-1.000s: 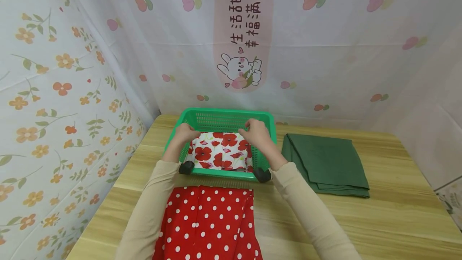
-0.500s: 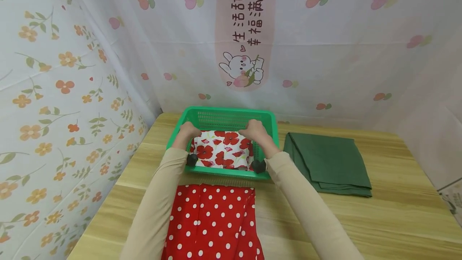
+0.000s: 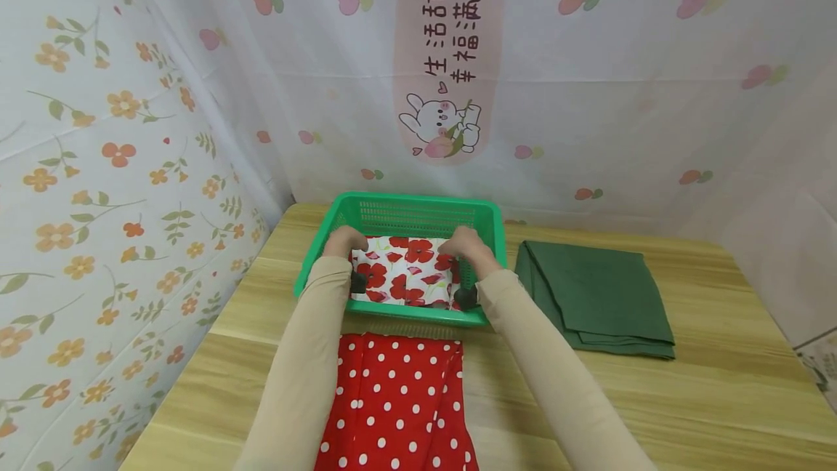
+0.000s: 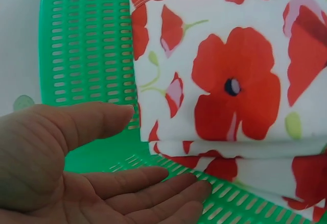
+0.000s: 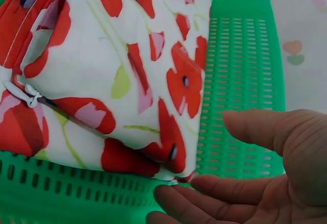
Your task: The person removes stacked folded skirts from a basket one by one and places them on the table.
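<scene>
A folded zipped cloth cover, white with red poppies, lies in the green plastic basket. My left hand is inside the basket at the cover's left edge. In the left wrist view its fingers reach straight below the folded corner, with the thumb beside the edge. Opposite it, my right hand is at the right end. The right wrist view shows its thumb apart from the cloth and its fingertips close by the near corner. A white zip pull hangs on the cover's fold.
A red polka-dot cloth lies on the wooden table in front of the basket. To the right is a folded dark green cloth. Printed fabric curtains rise behind the table and on its left.
Both wrists have drawn inward over the basket, and the hands sit slightly lower beside the cover. The cover stays in the basket. The head view has shifted a little.
</scene>
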Demonstrator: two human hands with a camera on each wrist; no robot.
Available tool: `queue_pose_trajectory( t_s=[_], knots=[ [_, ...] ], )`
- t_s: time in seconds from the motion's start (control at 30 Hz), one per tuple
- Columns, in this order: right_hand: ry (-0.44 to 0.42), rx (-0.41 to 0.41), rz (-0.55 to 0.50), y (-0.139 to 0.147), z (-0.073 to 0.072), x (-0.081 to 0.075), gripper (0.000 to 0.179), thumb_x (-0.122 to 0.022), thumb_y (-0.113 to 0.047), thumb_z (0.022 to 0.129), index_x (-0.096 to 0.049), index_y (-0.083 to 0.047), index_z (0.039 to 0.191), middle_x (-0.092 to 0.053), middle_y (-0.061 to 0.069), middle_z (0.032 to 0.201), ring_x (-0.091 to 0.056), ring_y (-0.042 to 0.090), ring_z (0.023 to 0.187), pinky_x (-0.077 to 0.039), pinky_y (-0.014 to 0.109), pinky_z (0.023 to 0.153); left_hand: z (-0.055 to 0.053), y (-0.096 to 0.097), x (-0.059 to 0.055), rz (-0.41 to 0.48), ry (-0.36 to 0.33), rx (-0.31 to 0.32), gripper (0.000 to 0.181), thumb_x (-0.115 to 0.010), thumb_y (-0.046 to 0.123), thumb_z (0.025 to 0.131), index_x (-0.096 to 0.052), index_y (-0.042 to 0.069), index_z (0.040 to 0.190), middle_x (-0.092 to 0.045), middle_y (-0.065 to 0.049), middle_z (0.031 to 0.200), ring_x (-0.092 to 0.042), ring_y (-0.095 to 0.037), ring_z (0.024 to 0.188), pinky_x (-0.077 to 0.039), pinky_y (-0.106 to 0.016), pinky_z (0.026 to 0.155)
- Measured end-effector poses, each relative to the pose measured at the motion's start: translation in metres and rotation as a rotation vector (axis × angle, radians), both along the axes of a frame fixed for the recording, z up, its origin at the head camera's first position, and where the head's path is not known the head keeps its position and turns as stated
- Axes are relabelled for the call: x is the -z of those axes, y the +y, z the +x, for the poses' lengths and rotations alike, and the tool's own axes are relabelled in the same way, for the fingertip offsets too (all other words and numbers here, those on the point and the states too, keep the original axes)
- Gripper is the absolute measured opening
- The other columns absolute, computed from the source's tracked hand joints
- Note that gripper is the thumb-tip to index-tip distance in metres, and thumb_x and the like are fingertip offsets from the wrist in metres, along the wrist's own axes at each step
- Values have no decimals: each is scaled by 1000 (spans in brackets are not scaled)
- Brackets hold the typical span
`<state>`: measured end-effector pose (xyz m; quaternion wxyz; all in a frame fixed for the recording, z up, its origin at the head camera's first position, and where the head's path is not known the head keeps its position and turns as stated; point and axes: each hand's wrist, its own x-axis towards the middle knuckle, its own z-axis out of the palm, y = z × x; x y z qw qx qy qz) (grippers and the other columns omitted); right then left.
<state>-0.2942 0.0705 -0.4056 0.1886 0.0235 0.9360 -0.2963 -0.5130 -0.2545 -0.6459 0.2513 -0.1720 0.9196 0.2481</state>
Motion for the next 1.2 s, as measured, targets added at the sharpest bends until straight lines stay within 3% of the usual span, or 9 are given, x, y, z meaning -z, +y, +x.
queue_pose_trajectory(
  t_s=[0.17,0.37,0.47,0.57,0.77,0.83,0.93,1.1,1.2],
  knots=[
    [-74,40,0,0,-3,5,36,-64,-29,81,-59,2,100,-54,10,90,-53,21,74,-46,32,66,2,4,5,47,-136,-21,70,-76,43,72,-52,0,122,-52,-18,117,-52,-35,97,-50,-48,70],
    [-134,10,13,2,-4,12,50,-65,-31,82,-57,2,119,-60,15,107,-59,27,87,-49,38,82,59,26,-53,48,-152,41,59,-65,32,84,-47,-4,128,-51,-20,123,-52,-32,102,-50,-41,74],
    [-174,18,1,2,-4,15,64,-66,-30,83,-44,0,135,-59,17,115,-61,28,91,-49,40,85,76,33,-67,61,-159,68,55,-58,28,89,-45,-5,131,-50,-20,125,-52,-30,105,-50,-39,80],
    [-213,59,-46,3,-4,17,71,-67,-27,83,-36,-2,141,-59,18,115,-61,30,92,-51,44,80,65,28,-48,57,-176,85,54,-61,28,88,-48,-4,128,-53,-19,120,-53,-30,101,-50,-39,79],
    [-259,50,-74,6,-2,20,38,-63,-19,86,-59,3,116,-63,16,91,-62,29,80,-55,41,65,5,0,45,42,-195,49,46,-74,31,76,-60,4,109,-57,-14,96,-52,-29,83,-48,-42,65],
    [-270,57,-88,7,-2,22,31,-63,-17,85,-61,4,108,-62,15,85,-61,29,77,-55,39,64,4,-1,53,34,-186,45,39,-73,32,77,-62,5,103,-54,-11,87,-50,-26,75,-46,-40,59],
    [-283,91,-120,7,-2,24,23,-64,-15,84,-60,3,98,-60,14,83,-61,28,75,-55,38,64,30,11,24,12,-172,57,30,-65,29,84,-61,2,98,-51,-8,80,-48,-23,68,-44,-35,55],
    [-292,90,-122,7,-2,26,14,-62,-11,85,-62,2,91,-60,13,78,-59,25,69,-55,37,64,96,39,-67,42,-158,45,37,-65,25,84,-56,-5,105,-48,-12,88,-48,-25,74,-45,-31,59],
    [-291,91,-131,7,-2,24,9,-59,-8,85,-61,0,83,-58,10,71,-56,22,64,-55,37,64,109,49,-92,62,-143,24,43,-67,25,84,-54,-7,111,-48,-14,93,-48,-26,80,-45,-32,67]
  ],
)
